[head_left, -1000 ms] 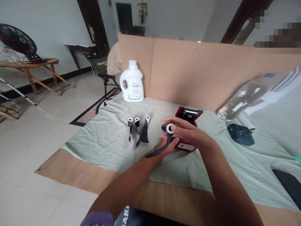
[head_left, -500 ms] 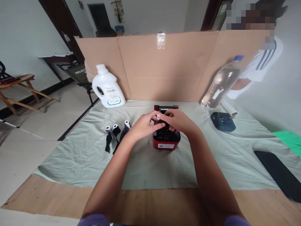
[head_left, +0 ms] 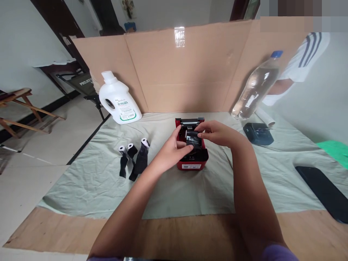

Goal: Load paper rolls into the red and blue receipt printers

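Observation:
A small red and black printer [head_left: 192, 166] stands in the middle of the cloth with its lid raised at the back. Over its opening lies a shiny black paper roll [head_left: 193, 139], slightly tilted, its pale core end facing left. My left hand [head_left: 175, 148] grips the roll from the left and front, thumb along its lower side and index finger stretched up beside the printer's rim. From the right, my right hand [head_left: 214, 133] pinches the roll's other end with its fingertips. Whether the roll touches the printer's inside is hidden.
Left of the printer stand several similar rolls [head_left: 130, 148] with black tails. A white jug [head_left: 119, 99] and a tilted clear bottle [head_left: 257, 88] lean near the cardboard screen [head_left: 187, 72]. At right are a black box [head_left: 257, 134], a phone [head_left: 322, 192] and another person's sleeve [head_left: 307, 54].
My hands have moved apart, the right one to the right, and the black roll now shows between them over the printer. The view has shifted slightly.

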A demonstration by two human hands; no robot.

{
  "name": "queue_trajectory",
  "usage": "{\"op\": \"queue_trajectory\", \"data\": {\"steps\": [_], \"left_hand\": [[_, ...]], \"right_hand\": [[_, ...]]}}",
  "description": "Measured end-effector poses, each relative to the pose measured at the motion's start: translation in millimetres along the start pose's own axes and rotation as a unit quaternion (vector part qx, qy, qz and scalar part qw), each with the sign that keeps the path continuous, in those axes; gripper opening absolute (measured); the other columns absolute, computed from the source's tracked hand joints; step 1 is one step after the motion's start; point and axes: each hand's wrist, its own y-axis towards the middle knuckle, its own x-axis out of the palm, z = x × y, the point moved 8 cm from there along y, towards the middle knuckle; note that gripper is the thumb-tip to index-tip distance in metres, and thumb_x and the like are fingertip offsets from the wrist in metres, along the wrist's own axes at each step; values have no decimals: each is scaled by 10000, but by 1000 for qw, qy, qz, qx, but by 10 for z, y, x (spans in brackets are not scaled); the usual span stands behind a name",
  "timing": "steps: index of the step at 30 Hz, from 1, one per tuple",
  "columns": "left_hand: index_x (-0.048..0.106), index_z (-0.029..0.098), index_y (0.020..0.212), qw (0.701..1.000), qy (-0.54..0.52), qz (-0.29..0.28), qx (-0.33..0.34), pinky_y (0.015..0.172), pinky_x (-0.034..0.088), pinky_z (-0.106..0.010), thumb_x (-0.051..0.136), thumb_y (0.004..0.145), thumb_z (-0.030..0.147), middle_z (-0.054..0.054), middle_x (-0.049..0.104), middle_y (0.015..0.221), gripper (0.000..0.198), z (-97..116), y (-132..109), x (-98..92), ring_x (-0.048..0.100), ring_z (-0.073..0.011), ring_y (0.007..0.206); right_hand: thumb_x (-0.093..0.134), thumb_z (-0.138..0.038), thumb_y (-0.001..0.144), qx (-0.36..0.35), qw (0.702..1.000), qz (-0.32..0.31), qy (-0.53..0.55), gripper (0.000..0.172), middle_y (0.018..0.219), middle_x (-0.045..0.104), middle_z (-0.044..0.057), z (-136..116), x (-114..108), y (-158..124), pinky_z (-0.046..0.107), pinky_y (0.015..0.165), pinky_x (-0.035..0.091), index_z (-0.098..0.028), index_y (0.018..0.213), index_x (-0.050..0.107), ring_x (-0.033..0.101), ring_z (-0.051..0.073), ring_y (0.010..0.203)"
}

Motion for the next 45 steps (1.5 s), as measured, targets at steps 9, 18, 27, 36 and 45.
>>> {"op": "queue_trajectory", "data": {"steps": [9, 18, 27, 36, 45], "left_hand": [[178, 242, 1591, 999, 32, 27, 34, 645, 441, -216, 644, 844, 236, 26, 676, 802, 880, 106, -139, 52, 603, -109, 693], [639, 233, 1292, 979, 176, -99, -23, 564, 431, -232, 596, 852, 296, 39, 610, 635, 447, 83, -354, 259, 609, -138, 576], [603, 176, 1336, 974, 206, -62, -70, 523, 410, -260, 652, 816, 292, -7, 731, 680, 535, -192, -186, 39, 617, -170, 542], [591, 113, 1351, 972, 201, -70, -94, 529, 389, -267, 671, 820, 337, -25, 761, 726, 582, -254, -121, 2, 640, -185, 603], [571, 122, 1367, 975, 183, -75, -104, 507, 394, -256, 689, 790, 291, -13, 742, 698, 613, -253, -140, 21, 641, -179, 592]], "right_hand": [[597, -273, 826, 29, 998, 1, -49, 192, 897, 721, 40, 148, 71, 74, 319, 732, 454, -193, 954, 715, 630, 205, 815], [627, -231, 810, 55, 994, 26, -95, 204, 926, 742, 35, 237, 84, 75, 330, 739, 466, -231, 974, 750, 635, 211, 799], [580, -183, 827, 113, 957, 84, -255, 272, 1131, 728, 118, 258, 370, 195, 383, 799, 465, -212, 1049, 735, 639, 306, 1045], [640, -325, 830, 121, 979, 9, -163, 141, 836, 714, 70, 327, 280, 151, 340, 711, 451, -208, 798, 712, 646, 257, 835], [518, -533, 881, 93, 953, 287, 22, 357, 956, 651, 57, 486, -213, 167, 314, 786, 445, -203, 1003, 576, 576, 182, 841]]}}
